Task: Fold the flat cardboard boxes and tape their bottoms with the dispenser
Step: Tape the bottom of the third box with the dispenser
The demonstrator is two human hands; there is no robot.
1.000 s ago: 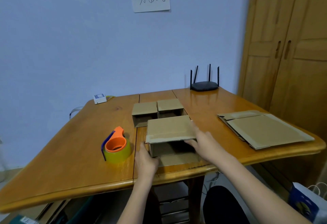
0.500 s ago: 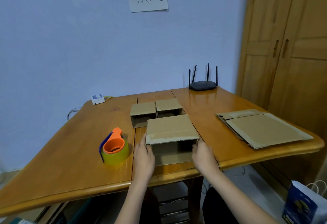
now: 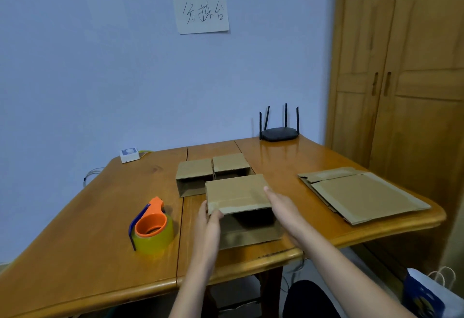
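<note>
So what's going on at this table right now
A person is putting together cardboard boxes. Their left hand grips the near left corner of a folded box lying on its side, open end toward them, while the right hand rests flat along its right side. Two more folded boxes sit just behind it. The tape dispenser stands untouched to the left, and a stack of flat cardboard waits on the right of the wooden table.

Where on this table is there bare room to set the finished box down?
Bare wood lies left of the tape dispenser, out to the table's left edge, and between the router and the flat cardboard stack. The middle is crowded: two folded boxes sit right behind the box both hands flank.
</note>
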